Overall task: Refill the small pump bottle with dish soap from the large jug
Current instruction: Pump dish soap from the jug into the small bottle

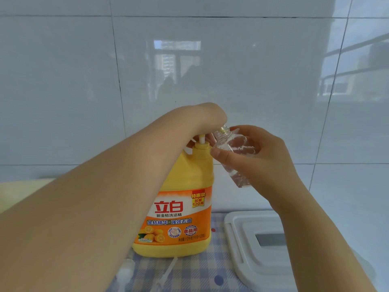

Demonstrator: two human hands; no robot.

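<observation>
A large yellow jug (pixel 181 207) of dish soap with an orange label stands on the checked cloth. My left hand (pixel 207 119) rests on top of its white pump head, whose stem (pixel 55 139) shows below the palm. My right hand (pixel 255 160) holds the small clear bottle (pixel 231 148) tilted, its open neck up against the pump's spout. A little yellow soap shows at the bottle's neck. The small bottle's own pump top with its tube (pixel 164 272) lies on the cloth in front of the jug.
A white plastic lid or scale-like tray (pixel 248 249) lies at the right on the blue checked cloth (pixel 200 270). A glossy tiled wall (pixel 189 70) is close behind. A pale yellow surface (pixel 19 190) shows at the left.
</observation>
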